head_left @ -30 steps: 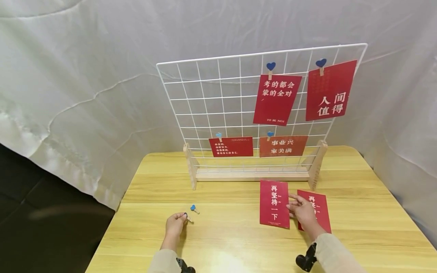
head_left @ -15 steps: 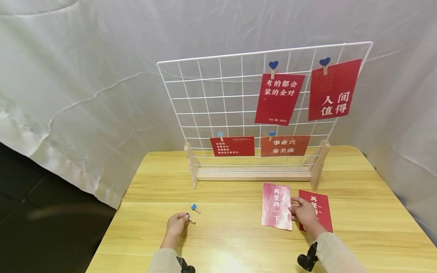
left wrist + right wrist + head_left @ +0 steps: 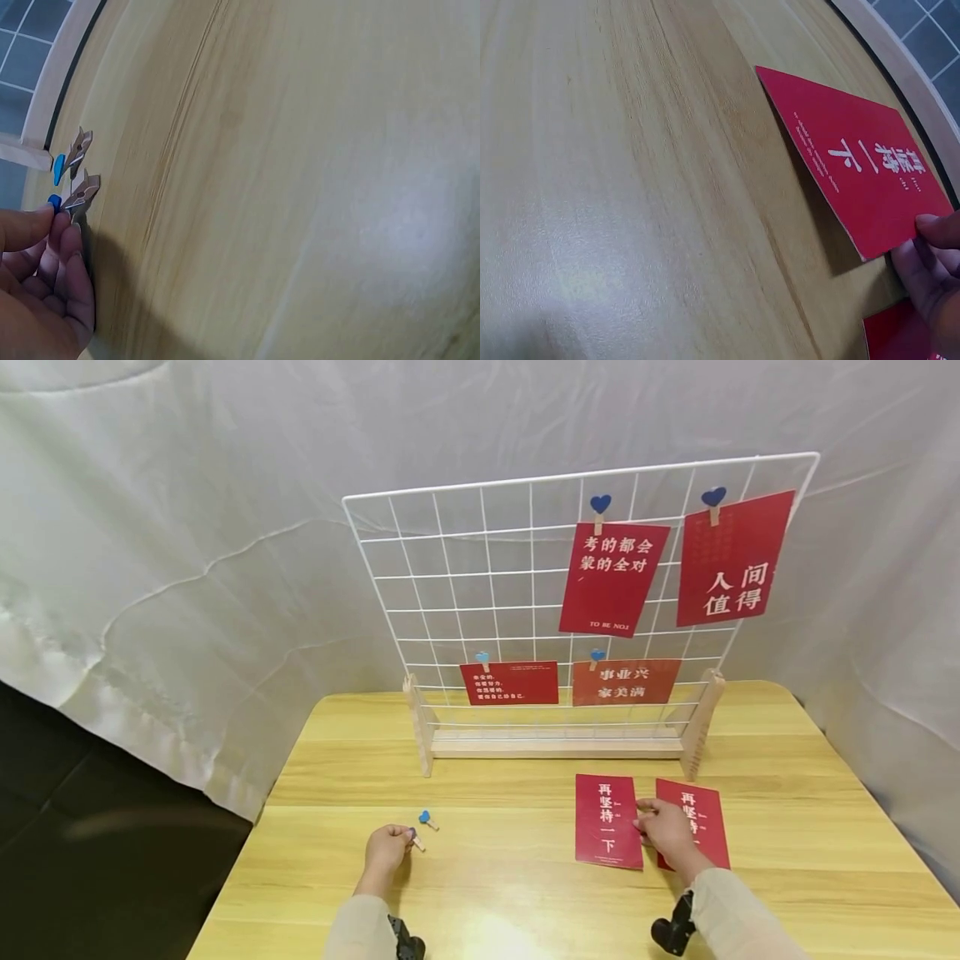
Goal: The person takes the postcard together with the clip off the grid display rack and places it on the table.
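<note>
Six red cards show: four clipped to the grid, two on the table. The right hand pinches the left card by its right edge, raising that side off the wood; the second card lies partly hidden under the hand. Two clips sit near the table's left front: the left hand pinches one clip, the other clip lies just beyond it. The card text is hard to read in the wrist view.
</note>
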The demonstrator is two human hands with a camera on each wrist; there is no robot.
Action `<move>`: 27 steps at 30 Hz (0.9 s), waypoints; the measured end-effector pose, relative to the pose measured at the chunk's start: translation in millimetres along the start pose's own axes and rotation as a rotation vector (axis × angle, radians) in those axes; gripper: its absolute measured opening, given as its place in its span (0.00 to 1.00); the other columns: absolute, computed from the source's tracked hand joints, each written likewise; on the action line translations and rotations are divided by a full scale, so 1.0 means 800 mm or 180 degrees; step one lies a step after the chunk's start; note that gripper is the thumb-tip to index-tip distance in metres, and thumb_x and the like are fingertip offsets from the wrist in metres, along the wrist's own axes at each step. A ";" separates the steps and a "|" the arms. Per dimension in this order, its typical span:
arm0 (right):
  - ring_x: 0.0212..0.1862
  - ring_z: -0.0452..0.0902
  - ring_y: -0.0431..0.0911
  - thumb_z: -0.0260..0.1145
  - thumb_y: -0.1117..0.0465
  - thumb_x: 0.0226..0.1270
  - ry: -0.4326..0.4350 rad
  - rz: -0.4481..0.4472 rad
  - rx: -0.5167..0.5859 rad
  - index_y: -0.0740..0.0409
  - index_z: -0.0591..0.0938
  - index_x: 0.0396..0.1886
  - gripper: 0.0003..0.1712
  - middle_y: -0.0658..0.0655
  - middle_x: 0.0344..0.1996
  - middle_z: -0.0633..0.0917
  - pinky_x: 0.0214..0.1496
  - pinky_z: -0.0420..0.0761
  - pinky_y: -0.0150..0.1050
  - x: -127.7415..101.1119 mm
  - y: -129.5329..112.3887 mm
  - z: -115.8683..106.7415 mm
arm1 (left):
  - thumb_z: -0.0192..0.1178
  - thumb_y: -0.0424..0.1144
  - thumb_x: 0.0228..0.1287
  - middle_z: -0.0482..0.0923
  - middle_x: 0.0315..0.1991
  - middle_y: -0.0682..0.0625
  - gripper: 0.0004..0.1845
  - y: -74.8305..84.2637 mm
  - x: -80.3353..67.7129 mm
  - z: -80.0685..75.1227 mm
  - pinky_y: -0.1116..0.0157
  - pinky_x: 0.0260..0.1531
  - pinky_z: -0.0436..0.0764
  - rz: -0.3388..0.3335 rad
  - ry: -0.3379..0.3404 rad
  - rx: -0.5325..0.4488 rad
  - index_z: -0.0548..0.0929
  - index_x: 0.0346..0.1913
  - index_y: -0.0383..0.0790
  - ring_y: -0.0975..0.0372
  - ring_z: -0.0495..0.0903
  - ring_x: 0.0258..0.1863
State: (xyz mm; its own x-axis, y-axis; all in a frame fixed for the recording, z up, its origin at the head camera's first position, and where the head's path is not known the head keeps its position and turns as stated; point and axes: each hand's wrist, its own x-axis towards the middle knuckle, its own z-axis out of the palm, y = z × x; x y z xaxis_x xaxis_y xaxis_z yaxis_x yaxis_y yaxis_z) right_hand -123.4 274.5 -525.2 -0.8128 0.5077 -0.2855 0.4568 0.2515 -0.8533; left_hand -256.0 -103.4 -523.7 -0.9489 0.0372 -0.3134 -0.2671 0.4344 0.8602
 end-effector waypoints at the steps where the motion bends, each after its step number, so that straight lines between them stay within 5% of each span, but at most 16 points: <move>1: 0.25 0.72 0.44 0.51 0.74 0.57 -0.0001 -0.0010 -0.0019 0.75 0.68 0.51 0.20 0.62 0.28 0.79 0.21 0.75 0.34 0.000 0.000 0.000 | 0.50 0.26 0.58 0.76 0.28 0.43 0.06 0.000 0.000 -0.001 0.67 0.29 0.76 0.0014 0.0005 0.0053 0.76 0.33 0.23 0.61 0.74 0.27; 14: 0.29 0.73 0.48 0.52 0.72 0.56 0.0233 -0.0037 -0.0392 0.75 0.69 0.48 0.18 0.69 0.34 0.77 0.22 0.73 0.34 -0.007 -0.007 0.001 | 0.54 0.31 0.56 0.75 0.25 0.46 0.06 0.004 -0.004 -0.014 0.64 0.25 0.70 0.0313 0.0160 0.0948 0.78 0.29 0.29 0.57 0.71 0.27; 21: 0.28 0.74 0.48 0.54 0.71 0.57 0.0169 -0.0010 -0.0309 0.76 0.68 0.48 0.18 0.71 0.36 0.76 0.23 0.75 0.37 -0.012 -0.012 -0.002 | 0.53 0.32 0.56 0.75 0.25 0.46 0.07 0.005 -0.006 -0.022 0.67 0.22 0.69 0.0299 0.0120 0.0885 0.77 0.29 0.29 0.58 0.70 0.25; 27: 0.25 0.72 0.46 0.54 0.72 0.56 0.0039 0.0062 0.0022 0.78 0.67 0.47 0.19 0.64 0.27 0.78 0.24 0.77 0.36 -0.009 -0.010 -0.004 | 0.52 0.33 0.58 0.74 0.25 0.45 0.09 0.014 -0.006 -0.028 0.68 0.19 0.68 0.0276 0.0119 0.0681 0.76 0.33 0.28 0.60 0.68 0.22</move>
State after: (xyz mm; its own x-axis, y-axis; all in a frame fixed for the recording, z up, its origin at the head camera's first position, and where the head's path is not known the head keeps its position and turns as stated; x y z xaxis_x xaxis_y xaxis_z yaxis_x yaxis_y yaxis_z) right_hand -119.8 271.4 -514.7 -0.7993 0.5226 -0.2966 0.4699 0.2359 -0.8506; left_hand -257.9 -118.6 -503.5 -0.9734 0.0511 -0.2234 -0.1462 0.6122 0.7771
